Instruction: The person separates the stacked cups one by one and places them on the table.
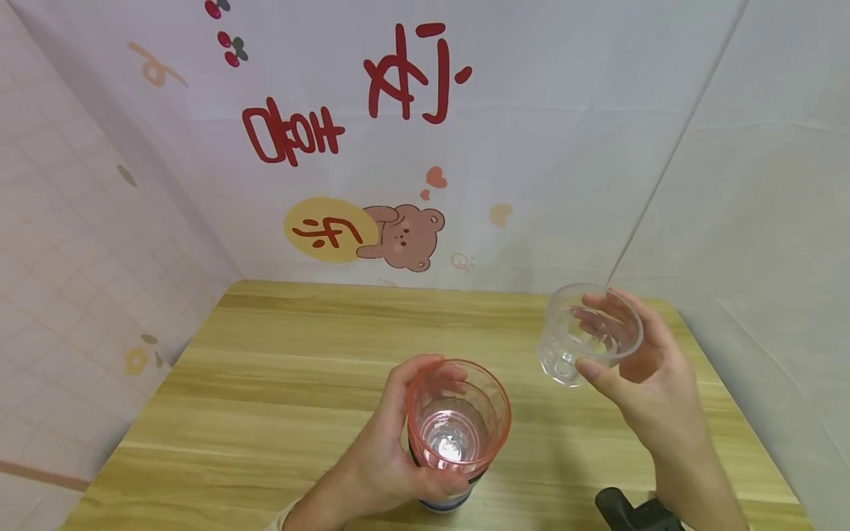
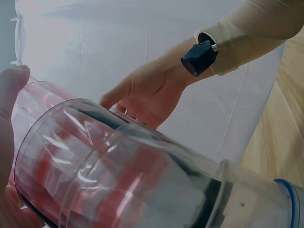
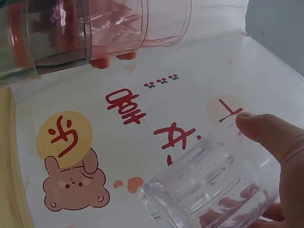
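Note:
In the head view my left hand (image 1: 372, 457) grips the upper part of a stack of clear plastic cups (image 2: 137, 180), thumb on the near side and fingers around the far side. On top is a cup with a red-tinted rim (image 1: 503, 420). Black bands and a blue rim lower down show in the left wrist view. To the right, my right hand (image 1: 664, 383) holds a separate colourless clear cup (image 1: 563, 350) by its rim, between thumb and fingers. That cup is tilted above the table, apart from the stack; nothing shows inside it.
A wood-grain table (image 1: 299, 346) lies below both hands. White printed sheeting (image 1: 571, 133) with red characters and a bear (image 1: 408, 240) rises behind it, with side walls at left and right. A black wrist device (image 1: 637, 512) sits at my right wrist.

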A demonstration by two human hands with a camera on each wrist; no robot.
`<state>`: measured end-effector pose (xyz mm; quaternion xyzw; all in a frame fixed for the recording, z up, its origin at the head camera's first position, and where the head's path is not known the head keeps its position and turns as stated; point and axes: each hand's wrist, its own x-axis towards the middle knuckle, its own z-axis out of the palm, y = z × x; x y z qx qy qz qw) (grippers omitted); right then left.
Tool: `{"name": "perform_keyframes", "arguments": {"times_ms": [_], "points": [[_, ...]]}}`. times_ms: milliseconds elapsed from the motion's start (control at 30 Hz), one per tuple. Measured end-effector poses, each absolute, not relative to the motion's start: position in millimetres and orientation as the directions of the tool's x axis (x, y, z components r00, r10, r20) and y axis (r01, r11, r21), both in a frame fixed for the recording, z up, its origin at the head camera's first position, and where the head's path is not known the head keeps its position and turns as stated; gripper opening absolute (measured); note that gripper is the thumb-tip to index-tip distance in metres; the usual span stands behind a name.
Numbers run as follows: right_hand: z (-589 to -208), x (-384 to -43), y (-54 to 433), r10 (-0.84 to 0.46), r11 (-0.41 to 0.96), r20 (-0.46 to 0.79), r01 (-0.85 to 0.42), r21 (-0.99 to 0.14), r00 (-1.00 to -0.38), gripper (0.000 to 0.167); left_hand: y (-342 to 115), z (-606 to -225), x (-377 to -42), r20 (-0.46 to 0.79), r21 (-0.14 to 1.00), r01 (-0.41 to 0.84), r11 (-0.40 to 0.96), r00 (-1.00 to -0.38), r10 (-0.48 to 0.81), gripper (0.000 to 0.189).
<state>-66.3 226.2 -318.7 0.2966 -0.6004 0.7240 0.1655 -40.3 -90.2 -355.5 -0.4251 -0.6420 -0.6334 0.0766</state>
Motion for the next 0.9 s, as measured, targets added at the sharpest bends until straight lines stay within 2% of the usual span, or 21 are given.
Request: {"name": "perform_keyframes", "arguments": {"times_ms": [167,367,600,900], "points": [[-321.8,-67.8,227.1,-0.095,-0.205,0.607,-0.581,-0.788,-0.789,0.086,-90.0,-356.8,-39.8,0.637,0.748,0.644,-0.163,-0.626,0.449,0.103],[-326.1,-68.4,227.5,-0.020,-0.120,0.515,-0.509,-0.852,-0.857,0.089,-89.9,-357.9,-39.7,0.639,0.746,0.646,-0.162,-0.627,0.446,0.103],[-333.4,-76.6,231.5,-0.014,-0.110,0.529,-0.525,-0.844,-0.848,0.085,-89.3,-358.4,-40.1,0.641,0.747,0.643,-0.170,-0.628,0.441,0.103],[-340.6,-84.2,236.7,0.004,-0.012,0.465,-0.465,-0.885,-0.885,0.085,-89.9,-358.0,-40.2,0.640,0.746,0.645,-0.164,-0.627,0.444,0.104]]}}
